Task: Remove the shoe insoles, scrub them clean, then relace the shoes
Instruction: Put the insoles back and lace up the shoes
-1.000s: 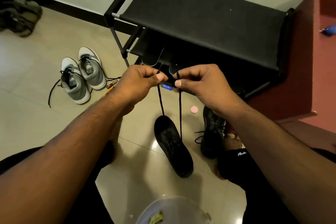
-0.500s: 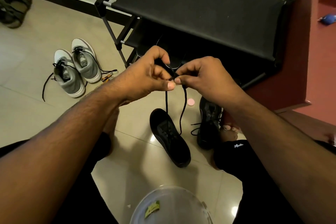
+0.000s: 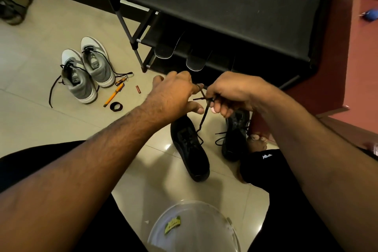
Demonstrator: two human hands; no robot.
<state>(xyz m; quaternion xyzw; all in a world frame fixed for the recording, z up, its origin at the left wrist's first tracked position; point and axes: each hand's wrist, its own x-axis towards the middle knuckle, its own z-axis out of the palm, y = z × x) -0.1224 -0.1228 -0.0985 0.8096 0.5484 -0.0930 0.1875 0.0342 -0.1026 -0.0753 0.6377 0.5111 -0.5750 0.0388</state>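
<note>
Both hands, left hand [image 3: 173,96] and right hand [image 3: 229,96], pinch the thin, limp black lace [image 3: 203,116] above the black shoe [image 3: 190,149], best gripped near its ends.

Both hands work the black lace [image 3: 203,116] above the black shoe [image 3: 191,149]: left hand [image 3: 173,94] and right hand [image 3: 229,94] pinch it. Its partner, the second black shoe [image 3: 235,137], sits just right; grey sneakers [image 3: 88,69] lie well left.
</note>
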